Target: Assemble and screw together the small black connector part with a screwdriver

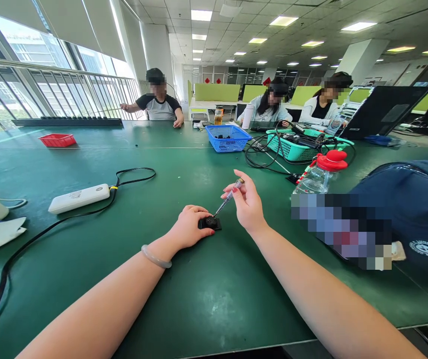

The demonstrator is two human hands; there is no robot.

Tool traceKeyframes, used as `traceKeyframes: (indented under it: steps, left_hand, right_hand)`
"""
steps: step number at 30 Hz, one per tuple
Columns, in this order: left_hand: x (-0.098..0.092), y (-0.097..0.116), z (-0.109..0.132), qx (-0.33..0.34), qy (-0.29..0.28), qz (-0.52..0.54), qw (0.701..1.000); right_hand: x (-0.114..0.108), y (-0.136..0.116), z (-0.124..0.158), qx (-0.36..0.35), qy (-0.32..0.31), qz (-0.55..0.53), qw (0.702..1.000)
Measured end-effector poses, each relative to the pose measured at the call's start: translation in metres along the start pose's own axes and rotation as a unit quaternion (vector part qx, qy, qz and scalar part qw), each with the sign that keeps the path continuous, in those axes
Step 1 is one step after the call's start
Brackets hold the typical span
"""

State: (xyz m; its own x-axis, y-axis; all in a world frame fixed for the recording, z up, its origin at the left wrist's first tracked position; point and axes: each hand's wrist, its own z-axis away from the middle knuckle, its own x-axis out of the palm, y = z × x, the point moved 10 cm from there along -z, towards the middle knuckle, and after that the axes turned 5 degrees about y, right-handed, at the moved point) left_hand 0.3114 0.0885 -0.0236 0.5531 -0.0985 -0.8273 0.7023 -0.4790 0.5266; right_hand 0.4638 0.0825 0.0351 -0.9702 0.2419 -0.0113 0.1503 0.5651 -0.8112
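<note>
On the green table in front of me lies a small black part (pixel 211 222) with a round raised middle on a flat base. My left hand (pixel 191 225) grips it from the left, fingers behind and thumb in front. A screwdriver (pixel 229 198) with a clear handle is pinched between the fingers of my right hand (pixel 248 204). It slants down to the left, and its tip meets the top of the black part or ends just at it. A grey bangle circles my left wrist. What the tip engages is too small to make out.
A white power strip (pixel 81 198) with a black cable lies left. Farther back are a red tray (pixel 57 140), a blue basket (pixel 228 141) and a green basket (pixel 292 149) of cables. At right stand a red-capped bottle (pixel 321 172) and a dark blue bag (pixel 416 209). Several people sit opposite.
</note>
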Motion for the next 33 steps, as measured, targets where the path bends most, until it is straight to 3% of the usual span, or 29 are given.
traceKeyframes:
  steps: [7,15,33]
  left_hand:
    - [0.003,0.005,0.002,0.025,-0.024,-0.003,0.999]
    - [0.004,0.002,0.000,0.028,-0.018,0.003,0.999]
    - [0.004,0.002,0.001,0.021,-0.022,0.000,1.000]
  right_hand:
    - [-0.010,0.038,-0.007,0.130,0.037,-0.095,0.986]
    - [-0.022,0.057,-0.008,0.171,0.083,-0.088,0.978]
    - [-0.013,0.080,0.005,0.298,0.075,-0.141,0.941]
